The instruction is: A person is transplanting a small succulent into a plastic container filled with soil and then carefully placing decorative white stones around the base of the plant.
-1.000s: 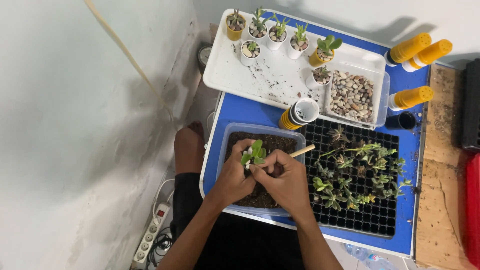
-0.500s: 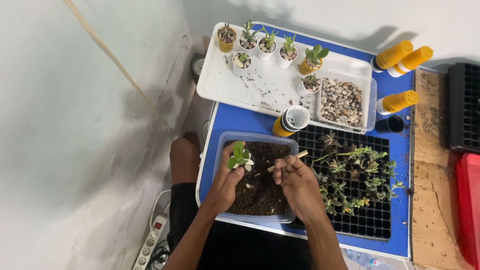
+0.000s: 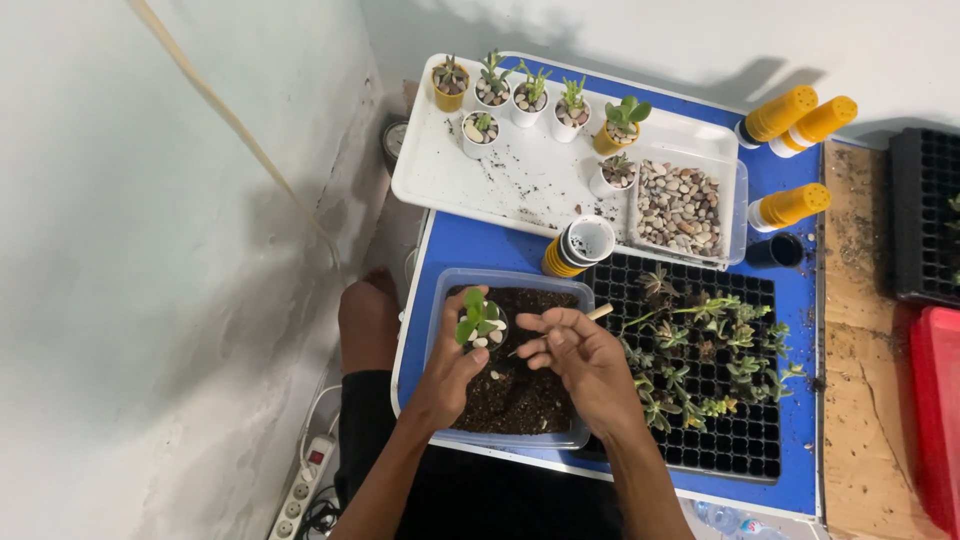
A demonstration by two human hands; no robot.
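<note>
My left hand (image 3: 452, 368) holds a small pot with a green succulent (image 3: 478, 320) and white pebbles on top, over the clear tub of dark soil (image 3: 520, 385). My right hand (image 3: 585, 358) is closed on a thin wooden stick (image 3: 598, 312), just right of the pot and above the soil. The stick's tip points toward the pot.
A black seedling tray (image 3: 735, 440) with several succulent cuttings lies to the right. A white tray (image 3: 520, 175) behind holds several potted succulents, beside a clear box of pebbles (image 3: 680, 208). Stacked pots (image 3: 580, 243), yellow pot stacks (image 3: 795, 112) and a power strip (image 3: 298, 500) are around.
My hands have drawn apart: the left moved the potted succulent left, the right pulled back with the stick. The view shifted slightly.
</note>
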